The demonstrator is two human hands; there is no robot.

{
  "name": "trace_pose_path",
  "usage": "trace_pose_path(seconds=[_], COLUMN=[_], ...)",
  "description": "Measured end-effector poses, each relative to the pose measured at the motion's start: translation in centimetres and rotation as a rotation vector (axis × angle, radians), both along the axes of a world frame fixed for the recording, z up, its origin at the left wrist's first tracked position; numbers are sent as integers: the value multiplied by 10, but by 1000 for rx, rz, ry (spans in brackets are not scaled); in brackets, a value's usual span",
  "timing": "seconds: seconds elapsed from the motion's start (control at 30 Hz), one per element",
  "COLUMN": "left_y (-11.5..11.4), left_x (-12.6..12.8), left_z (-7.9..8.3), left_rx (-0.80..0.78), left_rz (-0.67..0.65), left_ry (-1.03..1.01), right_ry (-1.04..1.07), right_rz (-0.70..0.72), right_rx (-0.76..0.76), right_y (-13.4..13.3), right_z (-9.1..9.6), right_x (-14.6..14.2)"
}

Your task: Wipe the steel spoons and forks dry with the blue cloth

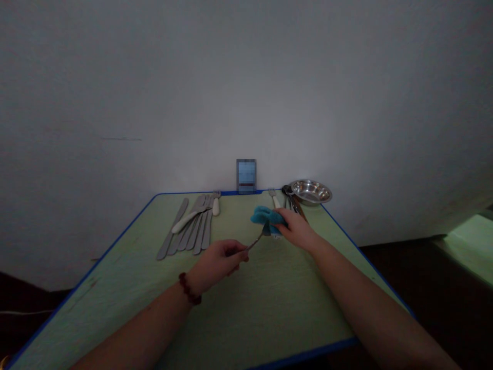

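Left hand (217, 262) grips a metal utensil (254, 243), its far end buried in a blue cloth (267, 220) pinched by right hand (296, 229). Green table (246, 313): knives (172, 228) at far left, steel bowl (311, 191) beyond far right corner.

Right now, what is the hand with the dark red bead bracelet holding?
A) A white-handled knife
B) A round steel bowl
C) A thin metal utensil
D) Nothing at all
C: the left hand pinches the thin metal utensil, whose far end goes into the crumpled blue cloth gripped by the right hand.
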State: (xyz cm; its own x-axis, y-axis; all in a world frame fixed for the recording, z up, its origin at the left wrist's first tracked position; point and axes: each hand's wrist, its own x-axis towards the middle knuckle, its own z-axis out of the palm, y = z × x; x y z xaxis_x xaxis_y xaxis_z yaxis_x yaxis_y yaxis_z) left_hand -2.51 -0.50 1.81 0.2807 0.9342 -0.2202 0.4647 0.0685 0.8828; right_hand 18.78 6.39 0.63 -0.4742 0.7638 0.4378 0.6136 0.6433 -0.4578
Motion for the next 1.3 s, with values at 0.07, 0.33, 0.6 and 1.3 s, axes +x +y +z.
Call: trace_pose_path(seconds=[0.07,0.33,0.6,1.3], left_y=[0,0,0,5], left_x=[0,-1,-1,-11], left_z=[0,1,2,5], left_rx=[11,-5,-58,-184], left_rz=[-2,-21,-52,-249], left_ry=[6,16,11,-62], right_ry=[-26,-98,-197,-366], right_rz=[26,123,193,399], right_rx=[-5,-71,-98,-221], right_y=[-2,-7,-14,-24], right_z=[2,10,15,24], right_x=[0,1,0,-4])
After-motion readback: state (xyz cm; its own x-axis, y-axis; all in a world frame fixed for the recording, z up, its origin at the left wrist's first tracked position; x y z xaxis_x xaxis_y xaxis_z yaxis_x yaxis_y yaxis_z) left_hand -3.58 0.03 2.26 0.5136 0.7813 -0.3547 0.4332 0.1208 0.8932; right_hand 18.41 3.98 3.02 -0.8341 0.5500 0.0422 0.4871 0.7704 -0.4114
